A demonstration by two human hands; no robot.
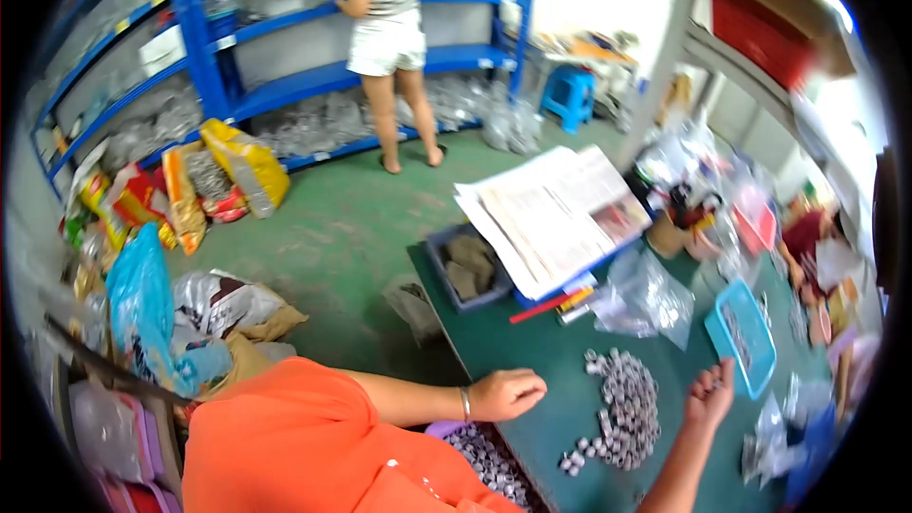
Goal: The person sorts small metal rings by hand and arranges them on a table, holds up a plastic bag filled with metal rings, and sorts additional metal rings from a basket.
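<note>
On the green table edge rests my left hand [508,394], its fingers curled together; whether anything is inside is hidden. My right hand [710,392] is raised over the table, palm up, fingers bent around small grey pieces too small to make out. Between both hands lies a pile of small grey ring-like parts [629,408]. Just beyond my right hand stands a light blue tray [742,337] with small pieces in it. More grey parts fill a container [484,461] below the table edge, under my left forearm.
Papers [551,214] lie near a dark bin [465,266] and clear plastic bags [646,294]. A person [389,38] stands at blue shelves [285,85]. Another person's arm [798,266] shows at the right. Filled bags [142,294] sit on the floor at left.
</note>
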